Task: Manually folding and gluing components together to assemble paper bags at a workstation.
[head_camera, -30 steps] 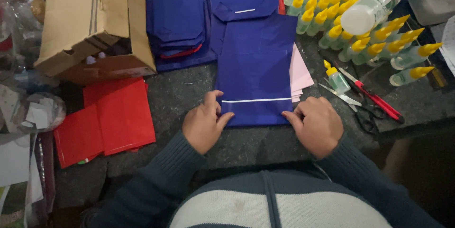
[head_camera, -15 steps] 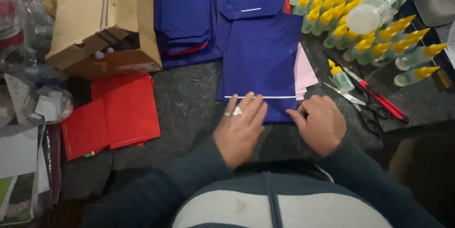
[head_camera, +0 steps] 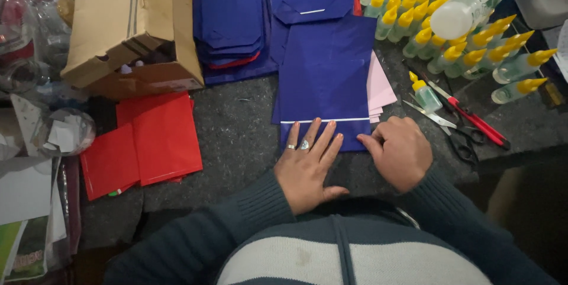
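While the left hand (head_camera: 306,169) lies flat, fingers spread, on blue paper (head_camera: 325,78), the right hand (head_camera: 400,152) pinches its fold; dark felt table (head_camera: 236,125), scissors (head_camera: 467,125) right, red sheets (head_camera: 148,140) left.

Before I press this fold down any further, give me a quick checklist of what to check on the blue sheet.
1. Left hand flat on the folded flap: ok.
2. Right hand pinching the flap's right end: ok.
3. Fold edge of the blue sheet straight, white strip level: ok.
4. Pink sheets underneath sticking out on the right: not ok.
5. Scissors apart from the sheet: ok.
6. Glue under the flap: cannot tell.
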